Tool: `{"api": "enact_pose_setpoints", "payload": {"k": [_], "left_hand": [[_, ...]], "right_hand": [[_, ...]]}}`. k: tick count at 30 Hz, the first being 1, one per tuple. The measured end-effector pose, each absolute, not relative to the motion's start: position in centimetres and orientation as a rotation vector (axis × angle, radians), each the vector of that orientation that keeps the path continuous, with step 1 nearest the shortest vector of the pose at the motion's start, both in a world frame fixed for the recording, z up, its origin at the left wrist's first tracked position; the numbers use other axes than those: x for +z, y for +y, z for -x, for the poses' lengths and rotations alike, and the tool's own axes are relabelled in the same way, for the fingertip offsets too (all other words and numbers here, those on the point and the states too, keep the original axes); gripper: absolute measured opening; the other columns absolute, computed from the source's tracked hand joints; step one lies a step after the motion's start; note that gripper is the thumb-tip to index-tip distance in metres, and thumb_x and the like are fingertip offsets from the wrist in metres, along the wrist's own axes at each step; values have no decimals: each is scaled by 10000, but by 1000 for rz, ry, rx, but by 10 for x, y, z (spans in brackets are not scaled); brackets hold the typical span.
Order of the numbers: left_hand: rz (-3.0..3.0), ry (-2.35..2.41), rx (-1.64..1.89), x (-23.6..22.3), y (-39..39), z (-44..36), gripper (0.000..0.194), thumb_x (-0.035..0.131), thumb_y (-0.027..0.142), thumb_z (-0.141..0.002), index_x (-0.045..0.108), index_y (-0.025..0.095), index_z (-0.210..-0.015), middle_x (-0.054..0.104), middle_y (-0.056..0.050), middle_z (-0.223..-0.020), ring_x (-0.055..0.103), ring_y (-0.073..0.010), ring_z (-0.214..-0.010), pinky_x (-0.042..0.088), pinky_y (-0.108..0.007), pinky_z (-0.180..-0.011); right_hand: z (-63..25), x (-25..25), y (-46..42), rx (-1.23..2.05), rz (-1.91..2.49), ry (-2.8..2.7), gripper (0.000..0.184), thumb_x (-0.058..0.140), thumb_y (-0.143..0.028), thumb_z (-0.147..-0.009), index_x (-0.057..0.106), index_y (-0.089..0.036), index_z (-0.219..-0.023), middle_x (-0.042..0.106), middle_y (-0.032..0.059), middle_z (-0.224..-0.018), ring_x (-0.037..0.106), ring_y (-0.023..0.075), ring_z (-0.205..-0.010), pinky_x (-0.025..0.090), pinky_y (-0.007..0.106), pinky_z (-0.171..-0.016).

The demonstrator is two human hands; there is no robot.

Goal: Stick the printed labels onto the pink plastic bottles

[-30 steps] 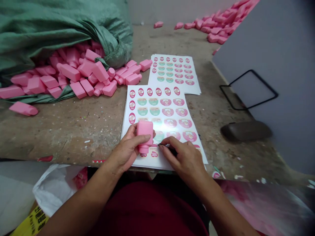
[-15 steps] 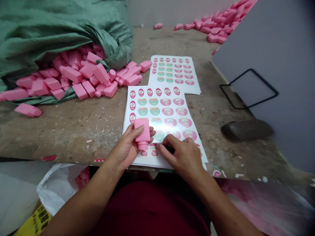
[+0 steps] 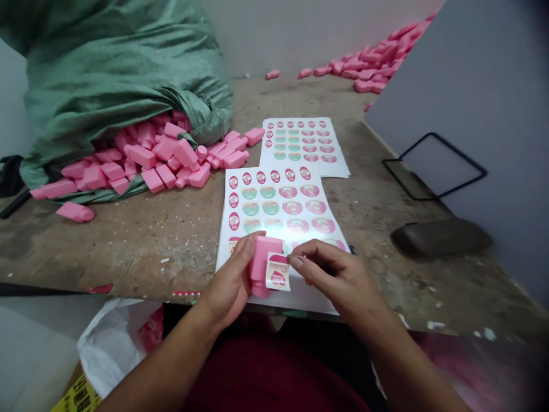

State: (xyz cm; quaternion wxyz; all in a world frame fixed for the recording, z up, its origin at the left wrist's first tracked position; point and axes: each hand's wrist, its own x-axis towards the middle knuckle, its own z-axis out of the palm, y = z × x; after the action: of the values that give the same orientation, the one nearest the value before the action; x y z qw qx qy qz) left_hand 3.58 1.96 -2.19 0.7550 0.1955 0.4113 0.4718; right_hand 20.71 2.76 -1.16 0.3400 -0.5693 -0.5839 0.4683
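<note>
My left hand is wrapped round a small pink plastic bottle, its neck pointing toward me. Between the thumb and forefinger of my right hand is the edge of a sticker, white with pink print. The sticker lies over the bottle's right side; I cannot tell whether it is stuck down. Both hands are above the lower part of a sheet of stickers with rows of pink and green labels. My hands hide some of its lower rows.
A second stack of sticker sheets lies behind. At left, a green sack spills pink bottles; another heap of bottles is at the back right. A dark case and a black wire frame are on the right.
A sticker is now in my right hand, held against the bottle; the dark object seen in that hand earlier no longer shows. The bottle has moved right and turned, and the view has tilted up.
</note>
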Motion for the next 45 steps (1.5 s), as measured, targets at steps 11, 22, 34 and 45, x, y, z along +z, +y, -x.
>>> {"api": "enact_pose_setpoints", "payload": {"k": [11, 22, 34, 45], "left_hand": [[-446, 858, 976, -20, 14, -40, 415, 427, 500, -976, 516, 196, -1244, 647, -108, -1111, 669, -203, -917, 565, -307, -702], [-574, 919, 918, -14, 12, -39, 487, 716, 320, -835, 486, 237, -1256, 628, -61, -1148, 638, -164, -971, 546, -292, -795], [-478, 890, 849, -10, 6, -40, 545, 727, 189, -752, 446, 253, -1215, 612, -67, -1131, 698, -209, -896, 561, -298, -700], [-1287, 1596, 290, 26, -55, 119, 530, 708, 446, -765, 601, 279, -1257, 709, -50, -1055, 660, -252, -954, 483, -332, -804]], "right_hand": [[-204, -12, 29, 1190, 1457, -1476, 225, 646, -430, -798, 659, -216, -729, 587, -32, -591, 473, 111, -524, 386, 246, -520], [-205, -20, 27, 923, 1569, -1650, 262, 614, -474, -828, 680, -228, -766, 566, -35, -545, 484, 131, -514, 366, 265, -531], [-199, -13, 23, 997, 1476, -1578, 288, 675, -499, -788, 611, -241, -898, 510, -53, -598, 483, 135, -549, 378, 266, -529], [-211, -59, 32, 860, 1573, -1592, 424, 680, -655, -674, 687, -281, -873, 753, 48, -858, 712, 298, -813, 540, 346, -614]]}}
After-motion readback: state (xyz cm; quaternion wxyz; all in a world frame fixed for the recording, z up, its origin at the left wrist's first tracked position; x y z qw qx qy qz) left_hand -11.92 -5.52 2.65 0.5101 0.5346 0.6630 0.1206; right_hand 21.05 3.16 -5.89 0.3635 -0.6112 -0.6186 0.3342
